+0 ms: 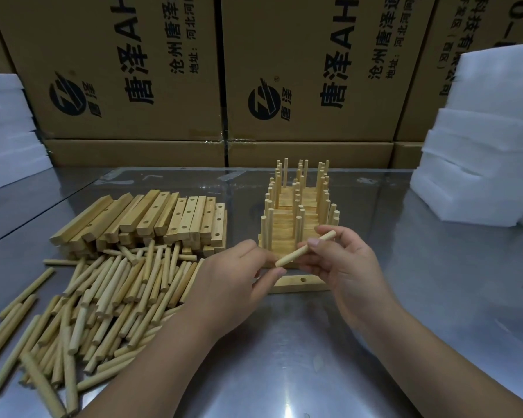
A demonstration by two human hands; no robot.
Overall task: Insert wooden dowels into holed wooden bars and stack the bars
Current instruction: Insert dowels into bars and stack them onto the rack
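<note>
Your right hand (344, 267) pinches a pale, round wooden dowel (302, 250) near its middle, thumb on top and fingers curled beneath. It lies slanted in the air, its upper end pointing right. Your left hand (233, 276) meets the dowel's lower end: the thumb lies just under the tip and the forefinger curls above it. Whether that hand actually grips the dowel or only brushes it, I cannot tell.

Directly below your hands a single light wooden bar with a drilled hole (296, 283) lies flat on the shiny metal table (284, 357); part of it is hidden by your fingers. Just behind it stands the stepped stack of wooden bars (287, 233), with many dowels upright in three rows along it, the rows rising toward the back.

To your left sits a heap of holed wooden bars (163, 215), laid side by side. In front of that heap, a loose spread of plain dowels (103, 297) reaches the table's near-left edge.

Brown printed cardboard boxes (118, 70) wall off the back, with white foam blocks (480, 161) piled at the right and more at the far left.
</note>
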